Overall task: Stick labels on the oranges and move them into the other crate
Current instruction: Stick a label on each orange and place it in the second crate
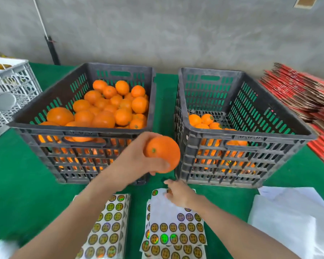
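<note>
My left hand [138, 157] grips an orange [164, 154] in the air, in front of the gap between two black crates. The left crate [79, 129] is piled with several unlabelled oranges [105, 107]. In the right crate [251, 137] lie several labelled oranges [204, 121] at its left side. My right hand [180, 195] rests on the top of a sticker sheet [176, 230], its fingers on a round label near the sheet's top edge. A second sticker sheet [108, 227] lies to the left.
Everything stands on a green-covered table [17, 184]. A white crate [9, 90] sits at the far left. Flattened red cartons [303, 98] are stacked at the right. White sheets [292, 217] lie at the near right. A grey wall is behind.
</note>
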The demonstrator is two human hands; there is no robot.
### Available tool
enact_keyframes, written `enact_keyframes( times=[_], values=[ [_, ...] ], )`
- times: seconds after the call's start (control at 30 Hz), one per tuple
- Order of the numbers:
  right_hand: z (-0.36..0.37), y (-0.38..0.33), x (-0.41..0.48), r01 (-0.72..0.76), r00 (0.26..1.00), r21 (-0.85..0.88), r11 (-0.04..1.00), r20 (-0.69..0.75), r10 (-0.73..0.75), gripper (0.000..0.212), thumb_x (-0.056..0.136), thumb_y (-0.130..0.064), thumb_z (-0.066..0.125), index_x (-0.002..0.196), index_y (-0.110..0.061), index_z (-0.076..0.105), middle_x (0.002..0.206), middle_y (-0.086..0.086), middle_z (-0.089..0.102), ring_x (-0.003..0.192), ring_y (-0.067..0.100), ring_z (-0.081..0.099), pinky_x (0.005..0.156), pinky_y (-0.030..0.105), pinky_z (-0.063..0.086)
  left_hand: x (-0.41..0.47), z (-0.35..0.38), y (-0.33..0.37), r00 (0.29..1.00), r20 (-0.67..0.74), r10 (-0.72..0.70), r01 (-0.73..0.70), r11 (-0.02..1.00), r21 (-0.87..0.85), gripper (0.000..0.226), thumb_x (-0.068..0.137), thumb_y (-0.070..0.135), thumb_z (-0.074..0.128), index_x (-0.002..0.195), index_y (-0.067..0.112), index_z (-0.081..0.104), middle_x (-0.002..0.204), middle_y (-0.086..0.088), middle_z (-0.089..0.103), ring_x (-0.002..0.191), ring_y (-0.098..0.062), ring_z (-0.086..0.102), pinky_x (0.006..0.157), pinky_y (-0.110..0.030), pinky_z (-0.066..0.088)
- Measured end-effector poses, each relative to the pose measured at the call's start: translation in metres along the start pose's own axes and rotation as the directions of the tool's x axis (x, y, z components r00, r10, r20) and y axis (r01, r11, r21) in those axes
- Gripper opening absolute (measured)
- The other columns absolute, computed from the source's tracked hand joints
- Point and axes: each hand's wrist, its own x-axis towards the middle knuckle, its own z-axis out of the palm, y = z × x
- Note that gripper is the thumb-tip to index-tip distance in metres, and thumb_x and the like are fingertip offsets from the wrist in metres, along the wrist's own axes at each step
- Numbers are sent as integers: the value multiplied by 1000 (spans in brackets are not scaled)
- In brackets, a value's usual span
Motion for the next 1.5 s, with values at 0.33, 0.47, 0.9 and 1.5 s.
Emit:
enact_keyframes(
  times=[0.33,0.47,0.9,1.5],
  values=[
    [-9,5,-15,185,949,288,940,-300,-95,25,89,2,50,104,-7,69,108,8,66,103,19,56,86,16,37,-21,32,-133,788,-57,-613,515,707,-484,96,57,45,71,136,6,35,120,-12,54,101,-23,55,87,-35,42],
    [-20,2,-30,254,908,344,904,-407,-101,26,88,3,54,108,-7,66,105,8,62,98,15,54,81,9,33,-23,37,-144,785,42,-618,542,652,-529,104,57,45,71,145,13,25,127,-13,53,112,-30,56,102,-43,40],
    [47,-30,-89,209,869,285,935,-493,-44,25,87,-35,60,103,-17,65,95,-7,55,88,8,52,80,18,42,-23,50,-157,743,77,-665,562,557,-611,67,56,49,73,112,22,49,118,-16,61,97,-36,64,85,-46,50],
    [53,-35,-108,322,848,720,615,-508,152,18,81,3,66,71,-13,64,70,-5,61,63,6,54,61,18,44,-23,54,-145,776,-14,-631,604,748,-276,70,63,41,78,119,8,52,112,-10,60,101,-26,60,94,-40,46]
  ],
)
